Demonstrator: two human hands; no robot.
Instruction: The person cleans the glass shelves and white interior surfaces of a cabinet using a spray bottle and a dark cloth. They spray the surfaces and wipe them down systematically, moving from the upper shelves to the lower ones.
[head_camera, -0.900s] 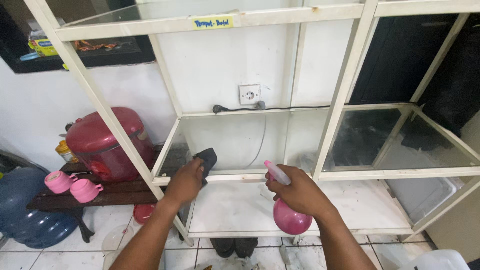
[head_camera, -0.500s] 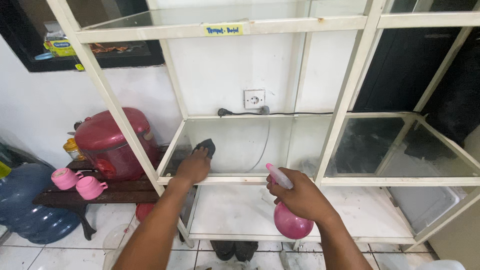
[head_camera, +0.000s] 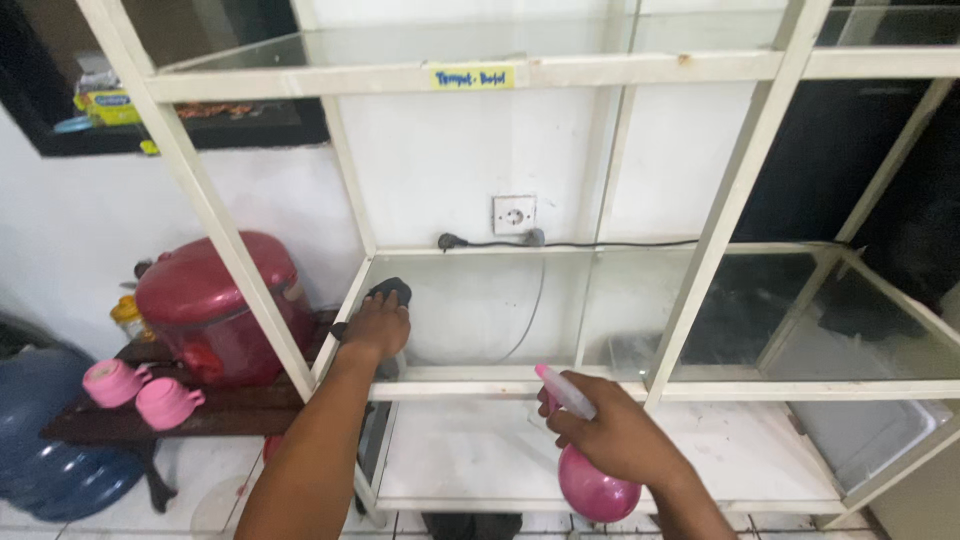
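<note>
Glass panes set in the cream-painted metal frame (head_camera: 735, 195) of the display rack carry the largest risk: the middle glass shelf (head_camera: 480, 310) is being pressed from above by the left hand (head_camera: 378, 325), and too hard a push near its left edge could crack the pane or lift it off its ledge. The shelf is seen to rest on thin frame rails only, so a tilt would be hard to correct with one arm stretched in.

Next in size, the red rice cooker (head_camera: 215, 300) and the blue water jug (head_camera: 45, 450) stand just left of the rack; overspray drifting past the frame could wet the cooker.

The wall socket (head_camera: 514, 214) and the dark plug and cable (head_camera: 470, 242) lie directly behind the shelf. Liquid sent through the open back toward them would be a real electrical hazard.

The pink spray bottle (head_camera: 596, 480) is clamped in the right hand (head_camera: 615, 440), fingers wrapped round its neck, its nozzle aimed up and left toward the shelf; it is held in front of the lower shelf (head_camera: 480, 450). A wet grip could let it slip.

The dark cleaning pad (head_camera: 385, 293) is gripped under the left hand's fingers, flat on the glass at the left rear; trapped grit could scratch the pane.
</note>
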